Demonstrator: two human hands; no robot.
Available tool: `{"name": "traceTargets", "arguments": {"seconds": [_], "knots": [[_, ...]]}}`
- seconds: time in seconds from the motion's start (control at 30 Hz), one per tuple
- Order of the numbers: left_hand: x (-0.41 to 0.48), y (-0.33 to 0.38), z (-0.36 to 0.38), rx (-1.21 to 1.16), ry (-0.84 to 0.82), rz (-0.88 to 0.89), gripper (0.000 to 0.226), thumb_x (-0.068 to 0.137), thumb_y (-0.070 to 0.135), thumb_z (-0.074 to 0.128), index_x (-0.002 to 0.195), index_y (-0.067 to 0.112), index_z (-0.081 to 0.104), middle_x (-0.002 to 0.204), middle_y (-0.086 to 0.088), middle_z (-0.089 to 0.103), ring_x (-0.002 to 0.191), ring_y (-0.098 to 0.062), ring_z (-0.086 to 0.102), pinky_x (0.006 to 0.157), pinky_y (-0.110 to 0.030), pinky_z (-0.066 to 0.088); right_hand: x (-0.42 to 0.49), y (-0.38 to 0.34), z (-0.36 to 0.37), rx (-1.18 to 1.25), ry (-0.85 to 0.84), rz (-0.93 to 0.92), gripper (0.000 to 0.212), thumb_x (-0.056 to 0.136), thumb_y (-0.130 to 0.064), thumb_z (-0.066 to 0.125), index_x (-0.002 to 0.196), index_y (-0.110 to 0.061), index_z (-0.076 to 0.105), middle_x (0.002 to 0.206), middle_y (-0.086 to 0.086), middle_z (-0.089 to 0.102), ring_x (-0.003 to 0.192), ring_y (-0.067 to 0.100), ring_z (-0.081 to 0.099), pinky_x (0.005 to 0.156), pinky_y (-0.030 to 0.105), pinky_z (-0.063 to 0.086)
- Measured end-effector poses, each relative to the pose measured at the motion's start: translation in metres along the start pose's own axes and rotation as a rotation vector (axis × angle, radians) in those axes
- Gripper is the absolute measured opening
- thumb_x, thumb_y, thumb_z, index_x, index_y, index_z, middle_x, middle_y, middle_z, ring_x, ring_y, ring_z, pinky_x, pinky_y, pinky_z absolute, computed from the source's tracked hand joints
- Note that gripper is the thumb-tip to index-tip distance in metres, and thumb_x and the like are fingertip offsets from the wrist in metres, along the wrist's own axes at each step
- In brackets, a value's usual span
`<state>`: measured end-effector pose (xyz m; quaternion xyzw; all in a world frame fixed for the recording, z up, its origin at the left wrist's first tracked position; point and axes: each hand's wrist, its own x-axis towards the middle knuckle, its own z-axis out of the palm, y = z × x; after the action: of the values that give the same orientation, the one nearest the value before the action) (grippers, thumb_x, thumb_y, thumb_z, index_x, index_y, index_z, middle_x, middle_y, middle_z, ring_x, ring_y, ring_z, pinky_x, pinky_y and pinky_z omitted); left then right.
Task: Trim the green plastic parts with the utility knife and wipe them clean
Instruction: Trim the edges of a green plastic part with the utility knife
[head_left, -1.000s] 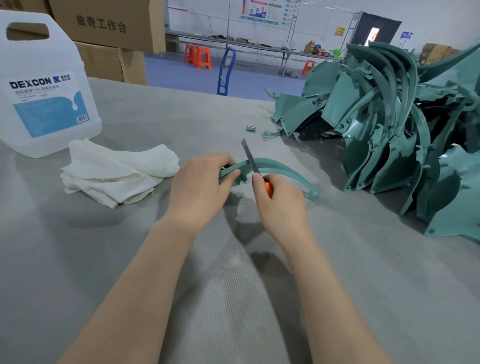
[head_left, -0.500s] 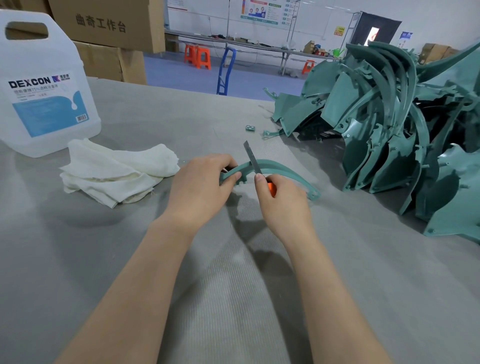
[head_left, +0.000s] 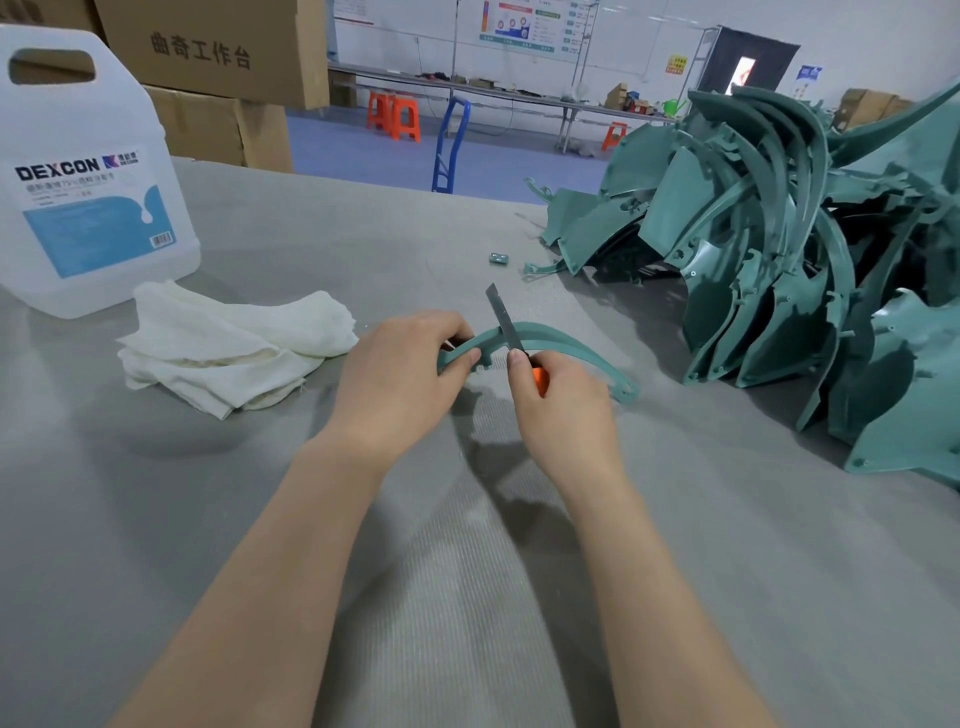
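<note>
right hand (head_left: 563, 410) hides most of utility knife (head_left: 540, 379) handle.

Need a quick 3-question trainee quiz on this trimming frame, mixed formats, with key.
1. True or false: the right hand holds the knife with its blade across the curved green part.
2. What lies left of the left hand? A) white cloth B) brush C) box
3. Fill in: the pile of green parts lies to the person's ____.
Key: 1 true; 2 A; 3 right.
</note>
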<state>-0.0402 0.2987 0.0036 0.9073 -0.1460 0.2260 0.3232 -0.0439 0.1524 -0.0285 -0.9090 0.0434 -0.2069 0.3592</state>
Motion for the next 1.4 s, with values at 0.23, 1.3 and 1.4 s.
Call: {"name": "traceTargets", "arguments": {"seconds": [0.23,1.3,1.4], "knots": [[0.0,-0.001,-0.002,-0.017,-0.008,-0.024,0.008,0.089,0.026,0.06,0.084,0.024,0.066,0.08,0.011,0.063,0.081,-0.02,0.056,0.07,-0.036,0.046,0.006,0.011,-0.01,0.059,0.029,0.082,0.043,0.101,-0.041,0.041,0.064,-0.019,0.043,0.058,-0.003,0.045,0.058,0.015,0.042,0.052,0.03,0.03],[0.001,-0.002,0.001,0.015,-0.024,0.019,0.006,0.088,0.027,0.062,0.084,0.025,0.066,0.084,0.009,0.066,0.085,-0.019,0.06,0.072,-0.038,0.048,0.0,-0.001,-0.007,0.063,-0.026,-0.015,0.047,0.096,-0.041,0.047,0.053,-0.026,0.035,0.047,-0.008,0.035,0.047,0.01,0.035,0.048,0.025,0.021],[0.001,-0.002,0.001,0.017,-0.026,0.02,0.006,0.088,0.027,0.062,0.084,0.025,0.066,0.084,0.009,0.066,0.085,-0.019,0.06,0.072,-0.038,0.048,0.0,-0.002,-0.007,0.061,-0.023,-0.006,0.047,0.096,-0.041,0.047,0.054,-0.026,0.035,0.049,-0.007,0.036,0.048,0.01,0.035,0.048,0.027,0.022]]}}
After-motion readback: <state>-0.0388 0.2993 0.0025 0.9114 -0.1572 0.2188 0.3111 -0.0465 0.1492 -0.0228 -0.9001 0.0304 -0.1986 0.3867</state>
